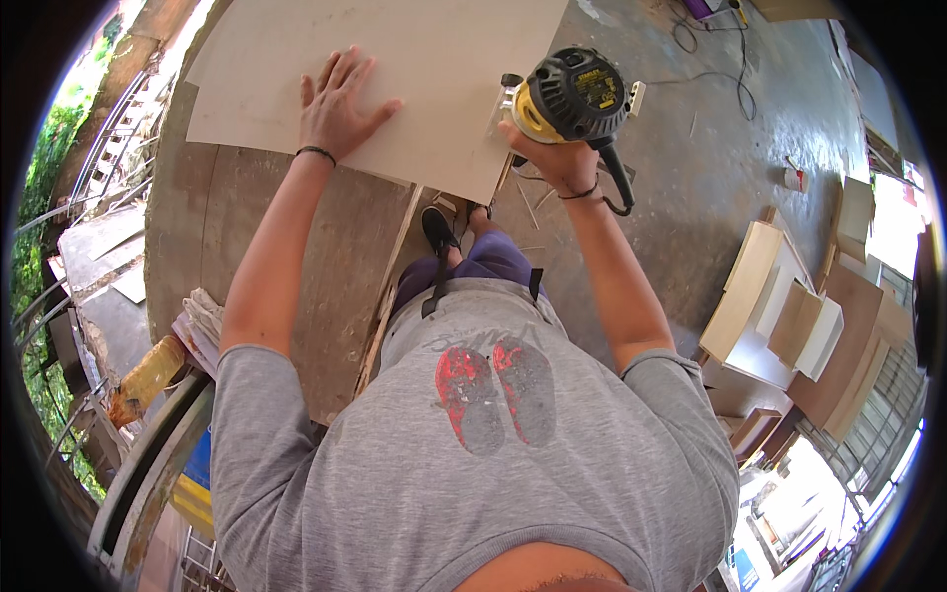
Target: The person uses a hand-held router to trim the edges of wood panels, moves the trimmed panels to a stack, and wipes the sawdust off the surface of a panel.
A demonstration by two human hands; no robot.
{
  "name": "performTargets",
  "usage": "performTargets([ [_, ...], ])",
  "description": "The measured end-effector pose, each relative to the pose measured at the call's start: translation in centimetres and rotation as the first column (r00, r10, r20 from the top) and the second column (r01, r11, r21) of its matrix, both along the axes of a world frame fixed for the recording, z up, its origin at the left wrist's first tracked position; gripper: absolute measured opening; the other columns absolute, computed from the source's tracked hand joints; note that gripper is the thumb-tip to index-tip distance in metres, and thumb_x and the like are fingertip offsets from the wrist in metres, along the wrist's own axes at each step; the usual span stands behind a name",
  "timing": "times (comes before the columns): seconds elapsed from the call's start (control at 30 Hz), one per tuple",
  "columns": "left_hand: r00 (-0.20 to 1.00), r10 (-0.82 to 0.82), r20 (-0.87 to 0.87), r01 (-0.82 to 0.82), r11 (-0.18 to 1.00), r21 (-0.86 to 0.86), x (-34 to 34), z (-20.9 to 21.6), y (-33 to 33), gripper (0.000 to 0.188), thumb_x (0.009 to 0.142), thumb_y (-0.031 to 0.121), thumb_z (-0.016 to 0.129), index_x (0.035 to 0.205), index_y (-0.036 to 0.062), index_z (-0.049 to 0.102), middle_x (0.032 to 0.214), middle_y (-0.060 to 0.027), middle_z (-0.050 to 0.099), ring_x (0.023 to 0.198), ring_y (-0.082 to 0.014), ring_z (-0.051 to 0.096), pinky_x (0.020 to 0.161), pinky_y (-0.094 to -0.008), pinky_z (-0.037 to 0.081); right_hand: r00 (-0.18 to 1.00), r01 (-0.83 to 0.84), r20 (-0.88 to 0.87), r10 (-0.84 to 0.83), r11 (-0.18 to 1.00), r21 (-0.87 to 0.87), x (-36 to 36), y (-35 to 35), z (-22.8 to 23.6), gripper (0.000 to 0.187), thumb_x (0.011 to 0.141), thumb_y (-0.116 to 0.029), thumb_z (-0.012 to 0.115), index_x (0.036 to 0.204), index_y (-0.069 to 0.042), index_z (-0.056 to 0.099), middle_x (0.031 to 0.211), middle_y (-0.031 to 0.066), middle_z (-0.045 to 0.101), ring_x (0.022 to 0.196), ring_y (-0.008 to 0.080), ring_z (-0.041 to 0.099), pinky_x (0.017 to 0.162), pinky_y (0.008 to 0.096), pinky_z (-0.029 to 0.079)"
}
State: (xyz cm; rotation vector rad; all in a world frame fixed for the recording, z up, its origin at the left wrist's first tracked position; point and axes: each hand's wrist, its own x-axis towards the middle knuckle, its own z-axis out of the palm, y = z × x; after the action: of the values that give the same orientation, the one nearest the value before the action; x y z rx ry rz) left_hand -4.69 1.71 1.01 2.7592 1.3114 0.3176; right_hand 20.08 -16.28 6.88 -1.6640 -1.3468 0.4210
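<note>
A pale, flat board (444, 89) lies on a brown wooden worktop (261, 227) in front of me. My left hand (340, 107) rests flat on the board near its close edge, fingers spread. At the board's right edge, my right hand (554, 158) is wrapped round a yellow and black router (582, 97). The router is tilted, with its black top toward me and its base against the board's edge. A thick black cord hangs from it beside my wrist. The router's body hides the bit and some of my fingers.
On the grey floor (681, 187) to the right, a thin cable (745, 89) lies in loops and a small can (794, 180) stands farther off. Wooden box pieces (760, 286) are stacked at right. A yellow container (148, 380) sits at left. Thin offcuts lie near my feet.
</note>
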Motion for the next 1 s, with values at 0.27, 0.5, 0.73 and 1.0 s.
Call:
performTargets([
  [0.27,1.0,0.023,-0.016,-0.023,1.0,-0.005,0.4,0.0,0.0,0.076,0.079,0.065,0.06,0.138,0.0196,0.049,0.152,0.001,0.033,0.143,-0.0189,0.024,0.114,-0.0559,0.016,0.992,-0.052,0.105,0.071,0.983,-0.178,-2.7,-3.2,-1.0,0.034,0.074,-0.026,0.08,0.099,-0.006,0.068,0.092,0.0047,0.069,0.085,0.0162,0.065,0.08,0.0328,0.052],
  [0.5,1.0,0.016,0.012,-0.016,1.0,0.02,0.4,-0.6,0.4,0.077,0.078,0.068,0.059,0.139,0.0208,0.048,0.153,0.0011,0.033,0.143,-0.0188,0.025,0.113,-0.0577,0.015,0.968,-0.049,0.245,0.061,0.997,-0.054,-5.0,-5.5,-2.4,0.032,0.076,-0.024,0.079,0.1,-0.007,0.067,0.095,0.0036,0.068,0.087,0.0163,0.064,0.081,0.0331,0.052],
  [0.73,0.996,0.077,-0.043,-0.078,0.997,-0.017,1.0,-0.6,0.2,0.083,0.077,0.075,0.053,0.142,0.0239,0.044,0.155,0.0015,0.029,0.144,-0.0173,0.021,0.113,-0.0613,0.01,0.989,-0.11,0.089,0.114,0.993,-0.047,-6.8,-7.5,-5.1,0.025,0.078,-0.017,0.076,0.098,-0.007,0.064,0.087,0.0012,0.065,0.079,0.0148,0.061,0.076,0.0306,0.051],
  [1.0,0.997,0.064,-0.051,-0.067,0.996,-0.051,1.4,0.2,0.2,0.082,0.079,0.072,0.052,0.142,0.021,0.044,0.155,0.0004,0.027,0.145,-0.0176,0.02,0.113,-0.0621,0.01,0.974,-0.08,0.21,0.083,0.997,-0.02,-8.6,-9.9,-8.4,0.024,0.08,-0.025,0.075,0.098,-0.012,0.065,0.092,-0.0009,0.066,0.089,0.0169,0.061,0.087,0.0345,0.047],
])
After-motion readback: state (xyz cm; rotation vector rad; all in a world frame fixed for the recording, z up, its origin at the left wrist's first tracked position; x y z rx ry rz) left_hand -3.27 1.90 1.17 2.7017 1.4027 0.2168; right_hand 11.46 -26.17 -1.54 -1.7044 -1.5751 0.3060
